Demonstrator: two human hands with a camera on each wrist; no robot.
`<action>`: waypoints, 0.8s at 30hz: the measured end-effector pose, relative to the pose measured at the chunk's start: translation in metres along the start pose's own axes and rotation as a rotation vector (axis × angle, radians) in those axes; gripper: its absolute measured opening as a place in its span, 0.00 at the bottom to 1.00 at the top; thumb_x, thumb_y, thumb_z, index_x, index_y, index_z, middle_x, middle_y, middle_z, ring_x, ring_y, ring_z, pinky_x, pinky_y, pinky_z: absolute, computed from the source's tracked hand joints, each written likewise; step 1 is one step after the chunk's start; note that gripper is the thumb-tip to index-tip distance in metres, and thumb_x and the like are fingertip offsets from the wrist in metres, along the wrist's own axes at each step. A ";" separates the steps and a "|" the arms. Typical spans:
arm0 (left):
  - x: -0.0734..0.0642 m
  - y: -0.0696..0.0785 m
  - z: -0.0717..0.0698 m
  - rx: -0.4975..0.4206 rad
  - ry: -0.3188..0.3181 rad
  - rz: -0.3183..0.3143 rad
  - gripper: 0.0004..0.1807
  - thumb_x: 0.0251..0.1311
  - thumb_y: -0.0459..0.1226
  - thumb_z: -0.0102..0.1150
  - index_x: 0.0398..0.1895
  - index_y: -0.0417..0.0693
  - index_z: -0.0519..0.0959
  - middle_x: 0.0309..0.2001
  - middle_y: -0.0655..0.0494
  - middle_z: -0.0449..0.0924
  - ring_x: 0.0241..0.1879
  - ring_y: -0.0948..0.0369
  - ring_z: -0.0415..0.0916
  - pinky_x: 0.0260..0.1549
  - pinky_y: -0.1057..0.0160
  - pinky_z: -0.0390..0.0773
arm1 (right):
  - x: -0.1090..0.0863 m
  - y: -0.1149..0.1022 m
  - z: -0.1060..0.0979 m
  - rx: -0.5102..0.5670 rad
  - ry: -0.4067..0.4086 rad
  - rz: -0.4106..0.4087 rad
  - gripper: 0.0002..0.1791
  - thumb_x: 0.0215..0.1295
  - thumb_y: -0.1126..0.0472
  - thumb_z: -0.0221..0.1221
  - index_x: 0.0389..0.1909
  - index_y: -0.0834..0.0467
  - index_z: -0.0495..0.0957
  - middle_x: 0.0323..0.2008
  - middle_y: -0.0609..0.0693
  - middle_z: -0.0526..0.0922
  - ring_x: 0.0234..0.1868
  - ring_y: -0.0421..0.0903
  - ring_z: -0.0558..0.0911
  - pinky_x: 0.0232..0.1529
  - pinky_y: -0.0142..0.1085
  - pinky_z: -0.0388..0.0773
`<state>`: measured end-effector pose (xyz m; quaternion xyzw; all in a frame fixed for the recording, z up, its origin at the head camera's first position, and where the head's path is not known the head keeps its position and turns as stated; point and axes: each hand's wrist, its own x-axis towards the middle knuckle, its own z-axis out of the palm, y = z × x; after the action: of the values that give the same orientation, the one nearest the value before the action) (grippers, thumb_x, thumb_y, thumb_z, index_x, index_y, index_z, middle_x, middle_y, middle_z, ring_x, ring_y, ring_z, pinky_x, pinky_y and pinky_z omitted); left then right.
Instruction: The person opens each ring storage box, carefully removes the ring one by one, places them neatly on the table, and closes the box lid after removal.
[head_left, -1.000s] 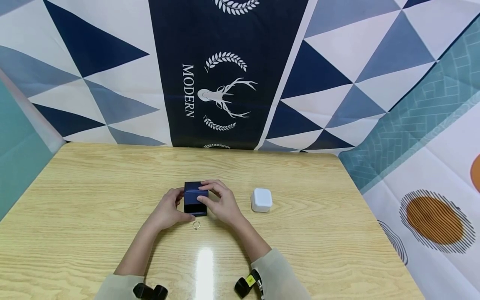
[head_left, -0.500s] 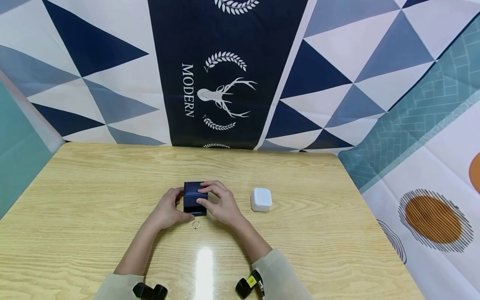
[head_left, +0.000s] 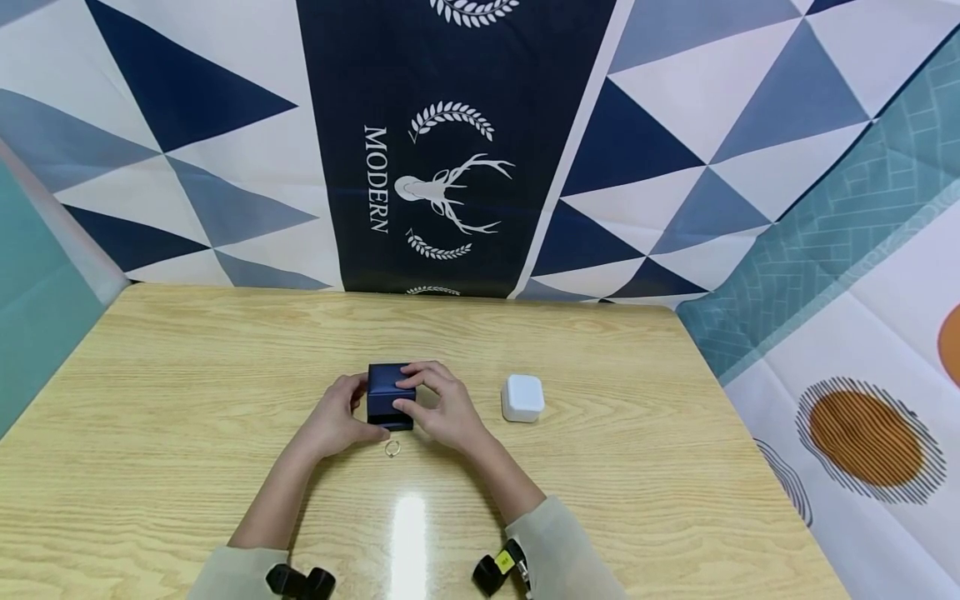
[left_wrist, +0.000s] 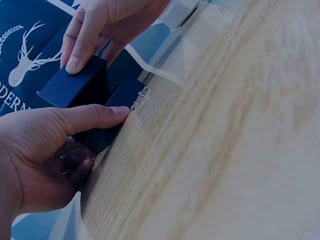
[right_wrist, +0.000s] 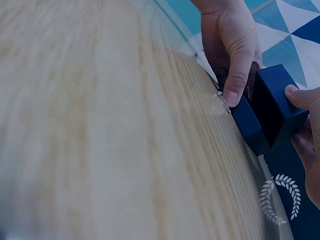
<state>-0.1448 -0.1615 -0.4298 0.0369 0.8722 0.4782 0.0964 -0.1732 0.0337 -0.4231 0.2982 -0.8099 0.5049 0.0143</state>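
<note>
A dark blue ring box [head_left: 384, 398] stands on the table with its lid partly raised. Its lid [left_wrist: 65, 91] is pinched between the thumb and fingers of my right hand [head_left: 447, 408]. Around the lower part [right_wrist: 246, 125] curls my left hand [head_left: 339, 423], thumb along the near side and fingers on the far left. A small ring [head_left: 392, 449] set with stones lies just in front of the box, close to the left thumb tip. The inside of the box is dark and hard to make out.
A small white rounded box [head_left: 522, 398] stands to the right of my right hand. The wooden table [head_left: 622, 467] stretches around both arms, and a patterned cloth [head_left: 442, 100] hangs behind its far edge.
</note>
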 end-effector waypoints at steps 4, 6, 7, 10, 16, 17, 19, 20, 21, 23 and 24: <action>0.000 0.000 0.000 0.008 0.000 0.000 0.50 0.38 0.39 0.76 0.65 0.33 0.60 0.54 0.39 0.68 0.55 0.45 0.67 0.56 0.46 0.70 | 0.000 0.000 -0.001 -0.043 -0.006 -0.017 0.11 0.54 0.61 0.67 0.39 0.58 0.81 0.51 0.52 0.78 0.58 0.48 0.74 0.62 0.42 0.70; 0.000 0.000 0.000 0.015 0.002 -0.001 0.50 0.38 0.39 0.76 0.65 0.33 0.61 0.54 0.39 0.68 0.55 0.45 0.67 0.55 0.46 0.71 | -0.001 -0.001 -0.002 -0.064 -0.014 -0.022 0.11 0.54 0.61 0.67 0.38 0.58 0.82 0.51 0.51 0.78 0.58 0.47 0.74 0.62 0.42 0.70; 0.000 0.000 0.000 0.019 0.002 -0.001 0.50 0.38 0.39 0.76 0.65 0.33 0.61 0.54 0.39 0.68 0.54 0.45 0.67 0.55 0.46 0.71 | -0.001 -0.001 -0.002 -0.073 -0.019 -0.024 0.11 0.54 0.61 0.67 0.38 0.58 0.82 0.51 0.51 0.78 0.58 0.47 0.74 0.62 0.42 0.70; 0.000 0.000 0.000 0.027 0.001 -0.003 0.49 0.38 0.40 0.76 0.65 0.33 0.61 0.54 0.39 0.68 0.53 0.46 0.67 0.53 0.47 0.71 | -0.001 -0.002 -0.003 -0.092 -0.032 -0.030 0.11 0.54 0.61 0.67 0.39 0.58 0.82 0.51 0.51 0.78 0.58 0.48 0.74 0.62 0.43 0.70; 0.000 0.000 0.000 0.027 -0.001 0.000 0.50 0.38 0.40 0.76 0.65 0.33 0.61 0.55 0.39 0.68 0.54 0.46 0.67 0.54 0.47 0.71 | -0.002 -0.001 -0.004 -0.136 -0.046 -0.048 0.11 0.55 0.61 0.66 0.39 0.57 0.82 0.51 0.50 0.78 0.59 0.47 0.73 0.62 0.41 0.70; 0.000 0.000 0.000 0.030 -0.001 0.001 0.50 0.38 0.40 0.76 0.65 0.33 0.61 0.55 0.39 0.68 0.54 0.46 0.67 0.54 0.47 0.71 | -0.002 -0.001 -0.004 -0.143 -0.048 -0.051 0.11 0.55 0.61 0.66 0.39 0.57 0.82 0.51 0.50 0.78 0.59 0.46 0.73 0.62 0.41 0.70; 0.000 0.000 0.000 0.038 -0.003 0.001 0.50 0.38 0.41 0.76 0.65 0.33 0.61 0.54 0.39 0.68 0.53 0.46 0.67 0.53 0.47 0.71 | -0.002 -0.002 -0.004 -0.161 -0.053 -0.061 0.10 0.55 0.61 0.66 0.39 0.57 0.82 0.51 0.50 0.78 0.59 0.46 0.73 0.63 0.40 0.69; 0.000 0.000 0.000 0.039 -0.003 0.000 0.50 0.38 0.41 0.76 0.65 0.33 0.61 0.54 0.39 0.68 0.54 0.46 0.67 0.53 0.47 0.71 | -0.003 -0.002 -0.004 -0.171 -0.057 -0.067 0.10 0.55 0.61 0.66 0.39 0.57 0.82 0.51 0.50 0.77 0.59 0.46 0.73 0.63 0.40 0.69; 0.000 0.000 0.000 0.040 -0.003 0.000 0.50 0.38 0.41 0.76 0.65 0.34 0.61 0.54 0.39 0.68 0.54 0.46 0.67 0.54 0.47 0.72 | -0.003 -0.003 -0.005 -0.182 -0.061 -0.071 0.10 0.55 0.61 0.66 0.39 0.56 0.82 0.51 0.49 0.77 0.59 0.46 0.73 0.63 0.40 0.69; 0.000 0.000 0.000 0.041 -0.003 0.001 0.49 0.39 0.41 0.75 0.65 0.33 0.61 0.54 0.39 0.68 0.54 0.45 0.67 0.54 0.47 0.72 | -0.003 -0.003 -0.005 -0.203 -0.068 -0.082 0.10 0.55 0.61 0.66 0.38 0.57 0.82 0.51 0.49 0.77 0.59 0.46 0.73 0.63 0.40 0.69; 0.000 0.000 0.000 0.040 -0.004 0.002 0.49 0.39 0.40 0.75 0.65 0.33 0.61 0.54 0.39 0.68 0.54 0.45 0.67 0.54 0.47 0.72 | -0.003 -0.004 -0.005 -0.211 -0.072 -0.085 0.10 0.55 0.61 0.66 0.38 0.56 0.82 0.51 0.49 0.77 0.59 0.46 0.73 0.63 0.39 0.69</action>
<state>-0.1452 -0.1611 -0.4298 0.0404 0.8814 0.4605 0.0968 -0.1703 0.0387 -0.4186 0.3470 -0.8452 0.4046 0.0377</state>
